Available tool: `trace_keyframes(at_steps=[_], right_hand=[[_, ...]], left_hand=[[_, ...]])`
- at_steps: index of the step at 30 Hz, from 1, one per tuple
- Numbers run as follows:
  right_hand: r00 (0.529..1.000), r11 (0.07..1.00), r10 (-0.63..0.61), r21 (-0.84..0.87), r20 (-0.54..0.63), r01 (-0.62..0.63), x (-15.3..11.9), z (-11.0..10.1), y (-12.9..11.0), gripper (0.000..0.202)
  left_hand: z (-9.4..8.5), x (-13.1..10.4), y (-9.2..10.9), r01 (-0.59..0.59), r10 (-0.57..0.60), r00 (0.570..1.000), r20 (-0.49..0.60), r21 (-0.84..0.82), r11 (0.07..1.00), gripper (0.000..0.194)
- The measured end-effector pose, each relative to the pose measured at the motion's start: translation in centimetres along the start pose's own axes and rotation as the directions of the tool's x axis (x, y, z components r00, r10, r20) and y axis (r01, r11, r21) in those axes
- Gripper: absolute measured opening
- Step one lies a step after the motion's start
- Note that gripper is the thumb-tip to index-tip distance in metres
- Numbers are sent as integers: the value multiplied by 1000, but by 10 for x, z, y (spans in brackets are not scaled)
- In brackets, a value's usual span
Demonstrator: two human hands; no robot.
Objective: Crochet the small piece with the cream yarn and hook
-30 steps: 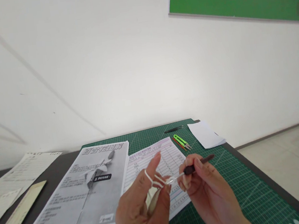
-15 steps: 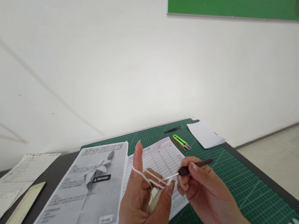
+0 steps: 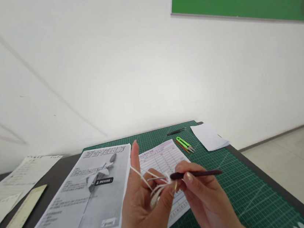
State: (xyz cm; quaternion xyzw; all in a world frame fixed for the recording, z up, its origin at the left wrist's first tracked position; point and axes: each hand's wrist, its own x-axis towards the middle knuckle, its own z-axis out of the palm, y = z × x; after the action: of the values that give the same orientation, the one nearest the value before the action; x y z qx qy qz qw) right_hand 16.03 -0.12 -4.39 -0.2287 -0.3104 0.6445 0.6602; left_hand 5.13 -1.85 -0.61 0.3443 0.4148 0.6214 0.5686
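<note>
White yarn (image 3: 168,178) at six o'clock in view, looped on left hand (image 3: 145,209), index up, thumb pinching it. Right hand (image 3: 208,196) closed pen-style around dark-handled hook (image 3: 211,172). We judge yarn light, limp, pinch near loops; hook stiff, grip handle. Snips (image 3: 182,142) at one o'clock from yarn.

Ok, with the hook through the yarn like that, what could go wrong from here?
Three possible snags. The hook passes among closely bunched strands of white yarn, so its tip might catch the wrong one. The yarn runs over the raised index finger of the left hand; if that finger dips, the strand could go slack. The green snips lie just beyond the right hand, so a wide reach might brush their blades.
</note>
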Motion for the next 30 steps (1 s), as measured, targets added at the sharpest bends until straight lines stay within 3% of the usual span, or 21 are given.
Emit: trace_keyframes(at_steps=[4,8,12,17,23,26,30], right_hand=[[995,989,-94,-114,44,99,-1,2,4,9],[995,991,-70,-110,70,78,-1,2,6,14],[999,998,-18,-58,43,21,0,-1,9,15],[1000,996,6,-90,-15,-8,1,-3,11,15],[988,979,-66,-200,-137,38,5,-3,7,17],[975,983,-102,-169,-198,68,8,-3,4,19],[968,998,-47,-56,-248,35,11,-3,-1,23]], left_hand=[[0,1,-4,-11,11,1000,-2,87,996,82],[0,-1,-6,-54,50,998,23,223,973,78],[-1,-5,-9,-107,76,988,134,244,964,72],[-1,-5,-10,-22,-17,988,153,246,969,81],[-7,3,-7,49,-106,975,197,274,961,83],[-12,10,-3,-2,-33,994,107,316,949,64],[-15,16,4,-56,81,995,-56,354,934,65]])
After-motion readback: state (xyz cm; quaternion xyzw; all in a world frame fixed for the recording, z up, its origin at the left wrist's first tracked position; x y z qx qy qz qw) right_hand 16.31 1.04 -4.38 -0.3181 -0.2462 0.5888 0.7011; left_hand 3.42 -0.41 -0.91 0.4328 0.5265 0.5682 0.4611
